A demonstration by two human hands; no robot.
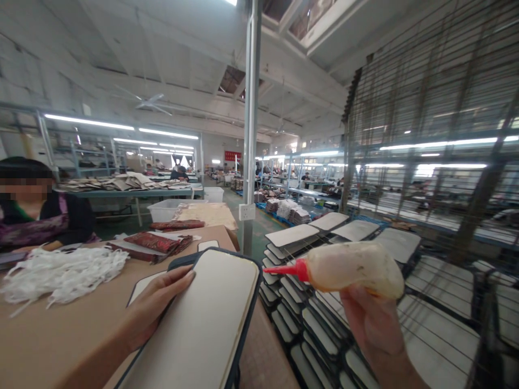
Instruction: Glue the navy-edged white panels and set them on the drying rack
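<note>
My left hand grips a pale rounded-corner panel with a dark edge by its left side, thumb on top and fingers out of sight beneath. A yellowish line, like glue, runs along the panel's right border. My right hand is closed around a cloudy plastic squeeze bottle. The bottle lies sideways in the air, its red nozzle pointing left toward the panel's right edge without touching it. Beneath the held panel, part of another dark-edged panel shows on the brown table.
To the right, a wire rack carries many similar panels. White strips lie heaped on the table's left, near patterned reddish pieces. A person sits at far left. A metal post stands beyond the table.
</note>
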